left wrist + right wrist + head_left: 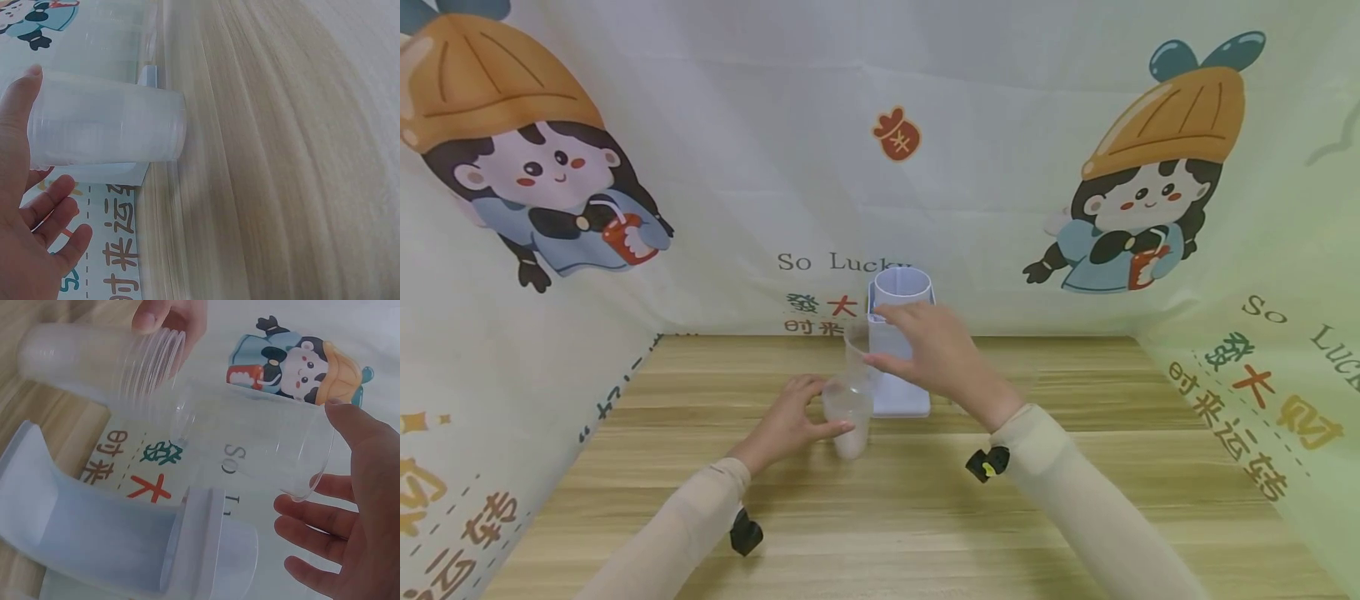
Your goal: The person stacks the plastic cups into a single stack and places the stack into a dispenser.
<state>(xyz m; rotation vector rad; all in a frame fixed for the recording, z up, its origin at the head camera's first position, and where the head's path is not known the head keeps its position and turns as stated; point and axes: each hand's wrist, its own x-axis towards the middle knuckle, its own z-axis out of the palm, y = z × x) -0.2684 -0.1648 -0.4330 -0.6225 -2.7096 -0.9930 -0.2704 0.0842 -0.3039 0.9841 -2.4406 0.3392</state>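
While the left hand point(790, 421) grips a stack of clear plastic cups point(850, 442) near the nested rims, the right hand point(940, 354) pinches a single clear plastic cup point(262, 437) by its rim. Left hand: reached in low from the near side, thumb along the near face of the stack, index finger round the far side, the remaining fingers loosely bent and spread clear of the plastic. Right hand: set higher, palm turned inward, forearm slanting in from the near right, thumb on one side of the rim and index finger opposite, the other fingers fanned apart and lightly curved. Stack: roughly upright, mouth uppermost, several rims showing close together; whether its base meets the wood-grain tabletop point(880, 517), I cannot tell. Single cup: mouth uppermost, above and just behind the stack, its base close by the stack's mouth; contact between the two uncertain. White cup holder point(898, 392): upright on the tabletop just beside the cups, a round tube at its top, the right fingers in front of it. Sleeves point(1097, 508): cream, one per arm, each with a black camera point(987, 464) at the wrist. Cloth backdrop point(760, 167): pale, printed with cartoon figures and "So Lucky".
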